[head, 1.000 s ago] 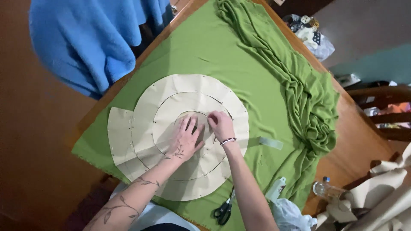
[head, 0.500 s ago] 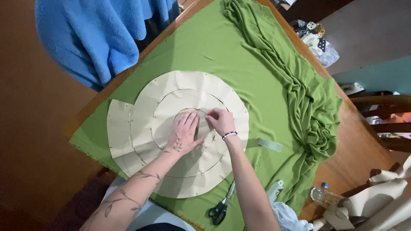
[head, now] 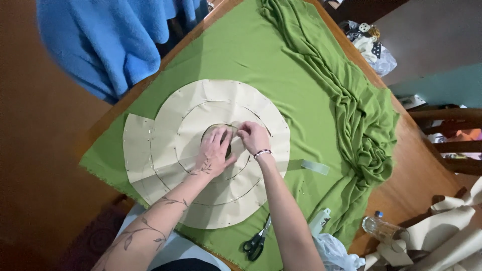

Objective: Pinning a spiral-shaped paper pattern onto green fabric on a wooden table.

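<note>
Across the wooden surface (head: 422,170), green fabric (head: 281,65) is carrying a round beige paper pattern (head: 165,135), at whose central hole the left hand (head: 217,150) is pressing flat, fingers spread, while the right hand (head: 253,136), just beside, is pinching its inner edge.

premises: a home room used as a sewing space, not a commercial workshop. evidence: a wooden dining-type table (head: 427,175) serves as the cutting surface, spread with green fabric (head: 281,65), part of it bunched in folds along the far side. a round beige paper pattern (head: 211,100) lies flat on the cloth. black-handled scissors (head: 255,244) rest at the near edge. household items surround the work: a blue fleece blanket (head: 105,45) draped beside the table, a clear plastic bottle (head: 384,231), wooden chair frames (head: 447,130) at the right, a plastic bag of small oddments (head: 371,47) at the far corner. lighting is domestic and dim.
</note>
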